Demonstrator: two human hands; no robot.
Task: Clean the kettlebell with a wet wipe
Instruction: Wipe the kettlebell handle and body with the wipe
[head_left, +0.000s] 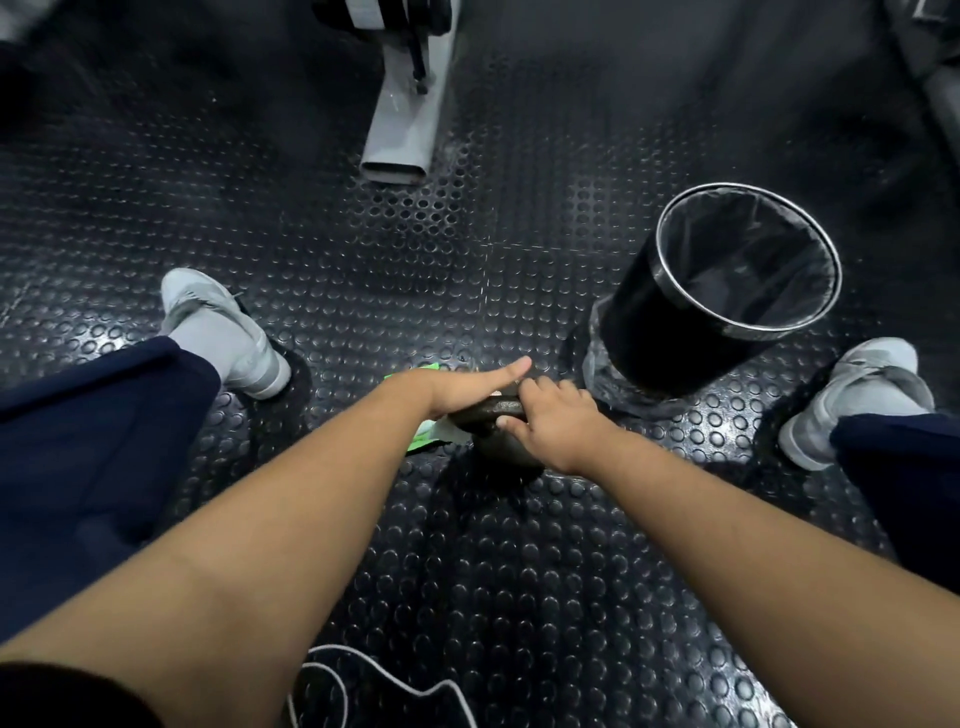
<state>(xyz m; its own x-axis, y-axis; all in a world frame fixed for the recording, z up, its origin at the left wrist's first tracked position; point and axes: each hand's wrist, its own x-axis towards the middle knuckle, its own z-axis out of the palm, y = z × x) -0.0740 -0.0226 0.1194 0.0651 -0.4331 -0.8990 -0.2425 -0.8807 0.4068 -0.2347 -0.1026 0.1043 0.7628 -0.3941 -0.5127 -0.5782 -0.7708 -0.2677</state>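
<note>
A dark kettlebell (506, 452) stands on the floor between my feet. My left hand (457, 389) lies over the left end of its handle (491, 408), thumb stretched straight out. My right hand (553, 421) is closed over the handle's right end, thumb on the near side. A pale sliver that looks like the wet wipe (518, 383) shows under my right fingertips; the rest of it is hidden. A green pack of wipes (428, 439) lies on the floor under my left wrist, mostly covered.
A black waste bin (727, 291) with a liner stands just right of the kettlebell. A grey machine foot (402, 130) lies straight ahead. My grey shoes (228, 332) (857, 395) flank the spot. A white cable (363, 670) lies near me on the studded rubber floor (519, 571).
</note>
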